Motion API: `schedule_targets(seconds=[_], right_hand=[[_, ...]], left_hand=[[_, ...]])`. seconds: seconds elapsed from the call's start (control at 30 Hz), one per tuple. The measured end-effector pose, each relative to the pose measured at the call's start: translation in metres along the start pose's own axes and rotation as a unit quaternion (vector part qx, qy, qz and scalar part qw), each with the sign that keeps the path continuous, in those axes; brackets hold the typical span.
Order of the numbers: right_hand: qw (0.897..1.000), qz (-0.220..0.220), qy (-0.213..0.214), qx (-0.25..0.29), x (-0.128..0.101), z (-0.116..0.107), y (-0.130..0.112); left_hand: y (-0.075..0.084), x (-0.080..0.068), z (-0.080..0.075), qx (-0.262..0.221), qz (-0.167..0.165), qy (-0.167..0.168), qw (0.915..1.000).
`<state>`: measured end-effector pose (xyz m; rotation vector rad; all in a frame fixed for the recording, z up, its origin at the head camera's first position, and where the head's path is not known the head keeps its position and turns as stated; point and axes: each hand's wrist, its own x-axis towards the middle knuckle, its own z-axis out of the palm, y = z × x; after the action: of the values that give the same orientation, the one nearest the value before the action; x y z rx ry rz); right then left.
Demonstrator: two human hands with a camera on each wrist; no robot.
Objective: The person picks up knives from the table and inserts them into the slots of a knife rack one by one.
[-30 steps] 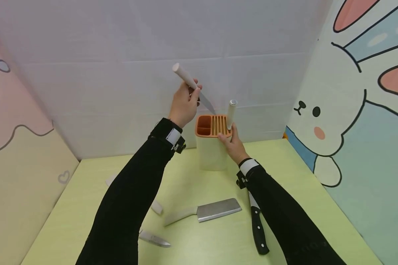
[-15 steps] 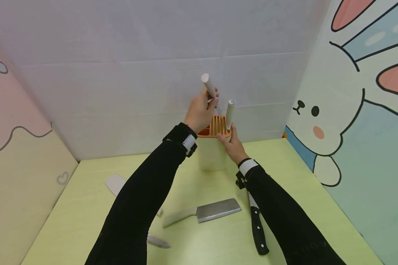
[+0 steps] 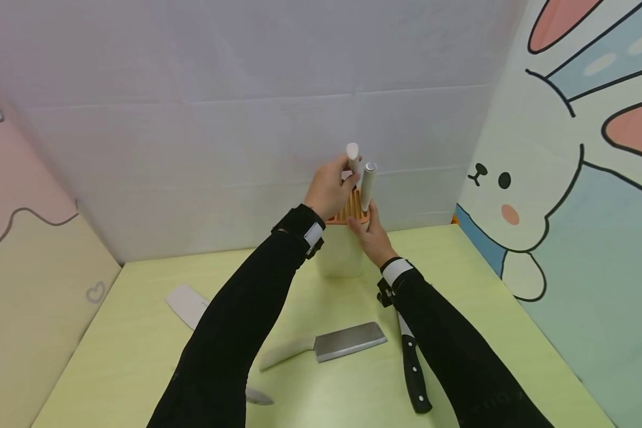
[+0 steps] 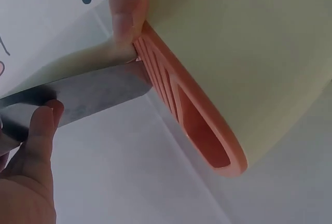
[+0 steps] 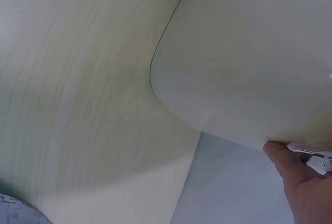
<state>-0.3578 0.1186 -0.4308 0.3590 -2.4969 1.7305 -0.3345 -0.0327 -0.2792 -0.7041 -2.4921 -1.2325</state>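
In the head view my left hand [image 3: 329,190] holds a knife upright by its white handle [image 3: 352,153], over the slotted top of a cream knife block [image 3: 338,255]. The left wrist view shows the knife's steel blade [image 4: 98,89] with its end right at the orange slots [image 4: 161,81], and a fingertip of my left hand [image 4: 28,172] lying against the blade. My right hand [image 3: 375,241] grips the block's right side, thumb at the front rim. A second knife with a pale handle [image 3: 368,184] stands in the block beside that hand.
On the pale yellow table [image 3: 310,309] lie a cleaver [image 3: 351,342], a black-handled knife [image 3: 416,374] partly under my right sleeve, a white blade [image 3: 186,303] and a knife tip [image 3: 260,397] beside my left sleeve. A white wall [image 3: 219,178] stands behind the block.
My left hand has moved right and down with the knife, bringing it from a slant to nearly upright over the slots. My right hand has stayed on the knife block.
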Motion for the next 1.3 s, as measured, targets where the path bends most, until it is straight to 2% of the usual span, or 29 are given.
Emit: schedule_targets(seconds=[0.6, 0.97, 1.3], right_hand=[[1.0, 0.003, -0.004, -0.004, -0.002, -0.001, -0.002], [1.0, 0.003, 0.001, 0.001, -0.004, -0.002, 0.0], [1.0, -0.012, 0.001, -0.008, -0.005, -0.003, 0.001]], left_hand=[[-0.016, 0.005, 0.017, 0.013, -0.026, -0.001, 0.9996], [-0.02, 0.012, 0.024, 0.018, -0.048, -0.009, 0.9987], [-0.026, 0.018, 0.035, 0.048, -0.054, -0.05, 0.9961]])
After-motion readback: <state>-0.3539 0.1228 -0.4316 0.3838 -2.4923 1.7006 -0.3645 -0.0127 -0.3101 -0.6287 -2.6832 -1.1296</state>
